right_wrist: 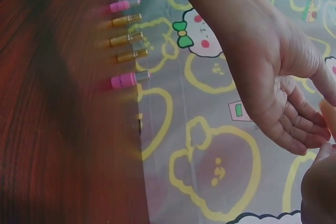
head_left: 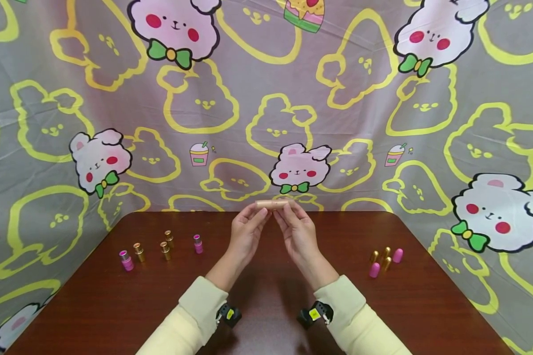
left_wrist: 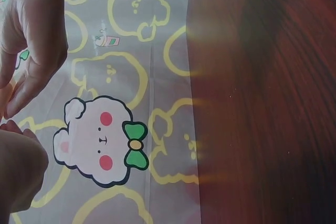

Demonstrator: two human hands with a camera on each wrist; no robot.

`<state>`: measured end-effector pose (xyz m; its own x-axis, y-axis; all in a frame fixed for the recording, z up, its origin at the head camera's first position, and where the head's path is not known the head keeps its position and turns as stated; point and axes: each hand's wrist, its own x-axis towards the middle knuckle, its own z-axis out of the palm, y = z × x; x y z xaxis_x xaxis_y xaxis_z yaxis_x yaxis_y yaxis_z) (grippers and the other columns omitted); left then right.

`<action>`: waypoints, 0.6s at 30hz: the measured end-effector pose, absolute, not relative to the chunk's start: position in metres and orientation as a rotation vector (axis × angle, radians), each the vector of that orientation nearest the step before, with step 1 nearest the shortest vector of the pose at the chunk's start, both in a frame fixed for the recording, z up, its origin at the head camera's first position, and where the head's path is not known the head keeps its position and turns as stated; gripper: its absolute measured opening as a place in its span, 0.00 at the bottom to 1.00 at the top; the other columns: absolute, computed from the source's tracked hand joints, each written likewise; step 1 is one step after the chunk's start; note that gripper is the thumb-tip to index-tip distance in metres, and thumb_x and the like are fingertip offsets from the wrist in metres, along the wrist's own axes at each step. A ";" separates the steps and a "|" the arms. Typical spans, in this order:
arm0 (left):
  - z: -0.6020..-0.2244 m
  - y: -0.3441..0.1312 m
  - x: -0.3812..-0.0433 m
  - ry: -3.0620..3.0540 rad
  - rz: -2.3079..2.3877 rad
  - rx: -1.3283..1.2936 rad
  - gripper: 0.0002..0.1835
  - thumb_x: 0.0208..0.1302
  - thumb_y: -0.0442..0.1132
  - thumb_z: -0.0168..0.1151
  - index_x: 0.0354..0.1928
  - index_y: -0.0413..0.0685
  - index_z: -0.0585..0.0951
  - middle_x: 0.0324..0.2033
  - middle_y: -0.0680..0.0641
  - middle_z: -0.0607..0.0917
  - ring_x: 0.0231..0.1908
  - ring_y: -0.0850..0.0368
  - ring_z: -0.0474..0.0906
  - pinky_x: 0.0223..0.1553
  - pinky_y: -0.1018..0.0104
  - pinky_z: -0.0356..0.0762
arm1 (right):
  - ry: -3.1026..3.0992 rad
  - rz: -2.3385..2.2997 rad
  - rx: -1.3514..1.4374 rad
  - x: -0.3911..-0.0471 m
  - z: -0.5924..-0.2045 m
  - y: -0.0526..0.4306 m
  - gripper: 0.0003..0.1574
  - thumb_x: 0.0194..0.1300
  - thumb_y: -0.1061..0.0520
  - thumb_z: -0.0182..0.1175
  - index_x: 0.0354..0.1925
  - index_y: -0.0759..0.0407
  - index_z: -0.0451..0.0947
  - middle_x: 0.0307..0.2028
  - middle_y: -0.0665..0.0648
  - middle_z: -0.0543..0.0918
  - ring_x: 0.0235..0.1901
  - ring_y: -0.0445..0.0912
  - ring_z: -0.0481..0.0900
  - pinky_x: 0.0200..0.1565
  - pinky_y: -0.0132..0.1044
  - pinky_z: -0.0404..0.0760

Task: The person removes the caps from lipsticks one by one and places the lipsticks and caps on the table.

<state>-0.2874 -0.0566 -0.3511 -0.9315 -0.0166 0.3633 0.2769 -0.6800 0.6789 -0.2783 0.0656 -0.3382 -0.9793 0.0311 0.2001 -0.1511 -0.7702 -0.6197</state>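
Observation:
A pale peach-gold lipstick tube (head_left: 272,204) is held level above the far part of the table, between both hands. My left hand (head_left: 245,231) pinches its left end with thumb and fingers. The right hand (head_left: 301,234) grips the right end the same way, its thumb lying along the front. In the right wrist view only a piece of the tube (right_wrist: 329,116) shows at the edge, partly covered by fingers. The left wrist view catches just a sliver of it behind the fingers.
To the left on the dark wooden table (head_left: 266,315) stand uncapped lipsticks: several gold ones (head_left: 166,250) and two pink ones, one nearer the left edge (head_left: 126,260). Gold caps (head_left: 387,264) and pink caps (head_left: 374,269) cluster at right. A patterned curtain (head_left: 248,74) hangs behind.

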 end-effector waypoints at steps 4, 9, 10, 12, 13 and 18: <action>-0.351 -0.056 -0.288 -1.149 -2.686 -0.483 0.11 0.65 0.22 0.55 0.36 0.44 0.83 0.34 0.48 0.85 0.38 0.59 0.82 0.53 0.63 0.76 | -1.029 2.854 0.270 -0.278 -0.339 0.065 0.10 0.67 0.64 0.59 0.43 0.58 0.85 0.48 0.58 0.83 0.47 0.48 0.83 0.54 0.40 0.76; -0.351 -0.055 -0.288 -1.145 -2.668 -0.468 0.12 0.65 0.22 0.54 0.34 0.45 0.83 0.33 0.48 0.85 0.37 0.59 0.83 0.52 0.63 0.77 | -1.045 2.851 0.258 -0.277 -0.341 0.066 0.10 0.67 0.64 0.59 0.43 0.58 0.85 0.49 0.58 0.83 0.47 0.48 0.83 0.54 0.41 0.76; -0.351 -0.055 -0.288 -1.147 -2.663 -0.468 0.12 0.65 0.22 0.54 0.34 0.45 0.83 0.33 0.48 0.85 0.37 0.59 0.83 0.52 0.63 0.77 | -1.051 2.849 0.254 -0.277 -0.341 0.066 0.10 0.67 0.64 0.59 0.43 0.58 0.85 0.49 0.58 0.83 0.47 0.48 0.83 0.54 0.40 0.76; -0.351 -0.056 -0.288 -1.162 -2.644 -0.473 0.12 0.65 0.22 0.55 0.34 0.45 0.83 0.33 0.48 0.85 0.37 0.59 0.83 0.53 0.62 0.77 | -1.058 2.843 0.249 -0.277 -0.341 0.066 0.10 0.66 0.64 0.59 0.43 0.58 0.85 0.50 0.59 0.83 0.47 0.48 0.84 0.54 0.40 0.76; -0.351 -0.056 -0.288 -1.169 -2.633 -0.478 0.12 0.65 0.22 0.55 0.35 0.45 0.83 0.33 0.48 0.86 0.37 0.59 0.83 0.53 0.62 0.77 | -1.059 2.840 0.249 -0.277 -0.341 0.066 0.10 0.66 0.64 0.60 0.43 0.58 0.85 0.50 0.59 0.83 0.47 0.48 0.84 0.54 0.40 0.76; -0.351 -0.057 -0.288 -1.219 -2.577 -0.495 0.11 0.65 0.23 0.56 0.36 0.44 0.83 0.34 0.48 0.86 0.38 0.58 0.83 0.53 0.62 0.77 | -1.061 2.820 0.256 -0.277 -0.341 0.066 0.09 0.66 0.64 0.60 0.42 0.58 0.85 0.50 0.61 0.82 0.45 0.47 0.84 0.53 0.41 0.77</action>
